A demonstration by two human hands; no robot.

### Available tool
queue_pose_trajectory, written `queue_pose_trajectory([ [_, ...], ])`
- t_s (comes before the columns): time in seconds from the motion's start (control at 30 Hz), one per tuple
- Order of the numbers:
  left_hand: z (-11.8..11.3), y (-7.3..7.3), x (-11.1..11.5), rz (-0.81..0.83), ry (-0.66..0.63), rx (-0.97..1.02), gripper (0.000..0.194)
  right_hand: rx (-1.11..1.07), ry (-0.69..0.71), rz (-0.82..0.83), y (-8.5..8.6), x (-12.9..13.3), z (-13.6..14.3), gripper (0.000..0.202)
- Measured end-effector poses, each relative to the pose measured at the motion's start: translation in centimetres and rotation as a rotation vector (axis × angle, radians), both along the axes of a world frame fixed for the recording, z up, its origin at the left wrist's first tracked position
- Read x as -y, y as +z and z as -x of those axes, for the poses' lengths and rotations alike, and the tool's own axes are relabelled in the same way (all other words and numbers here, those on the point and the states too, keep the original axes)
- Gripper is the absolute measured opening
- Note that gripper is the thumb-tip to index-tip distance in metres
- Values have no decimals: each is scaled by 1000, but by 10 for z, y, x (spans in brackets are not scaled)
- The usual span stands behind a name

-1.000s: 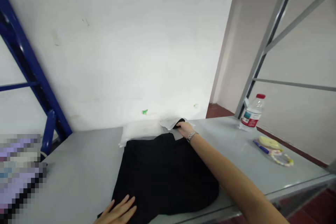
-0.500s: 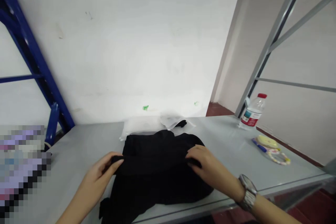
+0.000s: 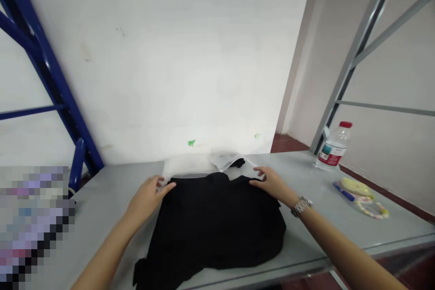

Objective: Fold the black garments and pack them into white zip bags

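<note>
A black garment (image 3: 217, 222) lies spread on the grey table (image 3: 102, 204), its near left part reaching the bottom of the view. What kind of garment it is, I cannot tell. At its far left corner is my left hand (image 3: 149, 197), thumb and fingers apart, with the thumb tip over the cloth's edge. Over the far right edge my right hand (image 3: 272, 185) is open too, thumb low and fingers spread. Neither hand grips the cloth. Just behind it lies a translucent white plastic bag (image 3: 188, 164), and a bag flap (image 3: 222, 161) has a small black item (image 3: 239, 163) beside it.
At the right stand a water bottle (image 3: 333, 148) with a red cap, a yellow object (image 3: 355, 186), a blue pen-like item (image 3: 344, 191) and a beaded bracelet (image 3: 372, 208). Blue rack posts (image 3: 57, 86) rise at left, near a pixelated patch. A white wall (image 3: 190, 63) closes off the back.
Both hands have let go of the fold they pinched across the garment's middle and moved to its far corners, fingers now apart. The cloth lies flatter. The view has shifted slightly.
</note>
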State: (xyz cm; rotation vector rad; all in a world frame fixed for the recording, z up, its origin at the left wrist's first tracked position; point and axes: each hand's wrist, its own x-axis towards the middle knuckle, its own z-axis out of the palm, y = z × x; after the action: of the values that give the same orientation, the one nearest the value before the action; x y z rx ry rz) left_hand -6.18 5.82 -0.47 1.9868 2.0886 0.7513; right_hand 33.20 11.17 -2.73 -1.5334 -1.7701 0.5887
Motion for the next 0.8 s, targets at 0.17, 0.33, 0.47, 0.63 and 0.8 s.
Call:
queue_pose_trajectory([
  [0.17,-12,6,-40,9,-95,-75,32,-17,137,136,9,-16,6,10],
  [0.33,-16,22,-25,-93,-184,-34,17,-79,179,9,13,0,5,7],
  [0.47,-4,19,32,-143,-492,196,19,-187,229,-212,0,36,-15,15],
  [0.63,9,-1,85,158,-532,77,10,-227,241,-16,-18,70,-37,12],
  [0.8,-46,15,62,187,-364,58,37,-427,81,159,-16,66,-33,33],
])
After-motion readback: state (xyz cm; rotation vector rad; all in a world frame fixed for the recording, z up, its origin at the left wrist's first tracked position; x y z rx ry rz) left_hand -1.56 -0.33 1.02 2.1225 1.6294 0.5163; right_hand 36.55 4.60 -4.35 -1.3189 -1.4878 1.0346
